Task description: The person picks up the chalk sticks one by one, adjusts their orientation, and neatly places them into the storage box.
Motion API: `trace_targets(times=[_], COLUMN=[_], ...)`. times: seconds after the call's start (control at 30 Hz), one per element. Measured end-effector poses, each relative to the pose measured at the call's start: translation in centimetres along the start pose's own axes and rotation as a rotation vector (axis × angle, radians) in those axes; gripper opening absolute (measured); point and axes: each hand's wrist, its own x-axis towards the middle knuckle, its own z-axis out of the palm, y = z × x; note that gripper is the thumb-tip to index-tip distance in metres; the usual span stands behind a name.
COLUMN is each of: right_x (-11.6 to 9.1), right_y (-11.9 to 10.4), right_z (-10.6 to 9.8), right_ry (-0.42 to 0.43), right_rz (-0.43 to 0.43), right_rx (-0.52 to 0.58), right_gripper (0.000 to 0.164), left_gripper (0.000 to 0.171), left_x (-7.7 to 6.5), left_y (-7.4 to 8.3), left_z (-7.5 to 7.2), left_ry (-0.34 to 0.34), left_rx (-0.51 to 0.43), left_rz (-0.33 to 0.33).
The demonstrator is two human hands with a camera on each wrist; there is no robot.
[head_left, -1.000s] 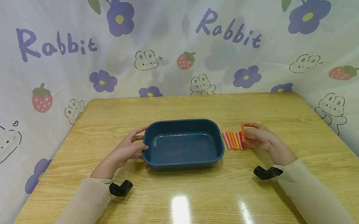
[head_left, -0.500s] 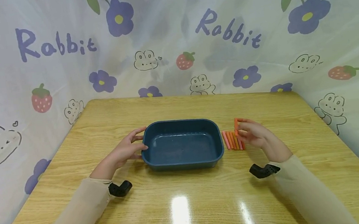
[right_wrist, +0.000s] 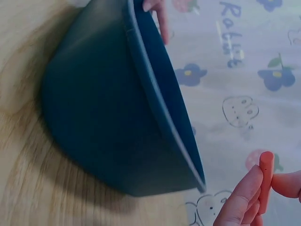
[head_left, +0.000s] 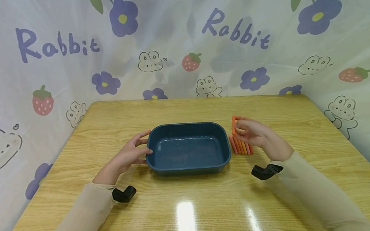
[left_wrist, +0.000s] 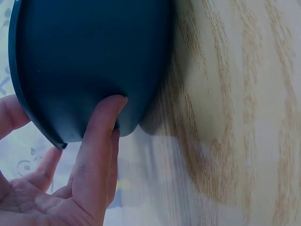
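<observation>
A dark blue rectangular plastic bin (head_left: 191, 171) stands upright on the table. My left hand (head_left: 129, 154) grips its left end, thumb over the rim and fingers along the outside wall, as the left wrist view of the bin (left_wrist: 94, 56) also shows. My right hand (head_left: 255, 134) is raised just off the bin's right end. Between thumb and fingers it pinches an orange-red chalk stick (right_wrist: 266, 181), held roughly upright and outside the bin. Below that hand, several chalk sticks (head_left: 241, 148) in pink, orange, yellow and red lie side by side, partly covered by the fingers.
The bin's floor (head_left: 189, 153) is bare. Wood-grain table (head_left: 195, 205) surrounds it, with light glare at the front. A white patterned curtain (head_left: 174, 25) hangs behind and at both sides. Each wrist carries a black mount (head_left: 124, 194).
My right hand has lifted the orange-red chalk stick away from the right end of the row and carried it left and up toward the bin. The left hand and bin have stayed put.
</observation>
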Motion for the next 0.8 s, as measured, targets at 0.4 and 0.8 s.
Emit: trace_targets(times=[0.4,0.8], right_x=[1.3,2.8], right_y=[-0.1,-0.2], right_z=[2.0,4.5], right_ry=[-0.029,-0.005], right_rz=[0.022,0.031], right_rx=[0.004,-0.061], right_gripper=[0.062,0.06], left_gripper=[0.072,0.072], left_x=[-0.1,0.0], left_y=[0.1,0.0], left_z=[0.1,0.0], left_ry=[0.008,0.004], left_rx=[0.015,0.014], left_rz=[-0.005,-0.002])
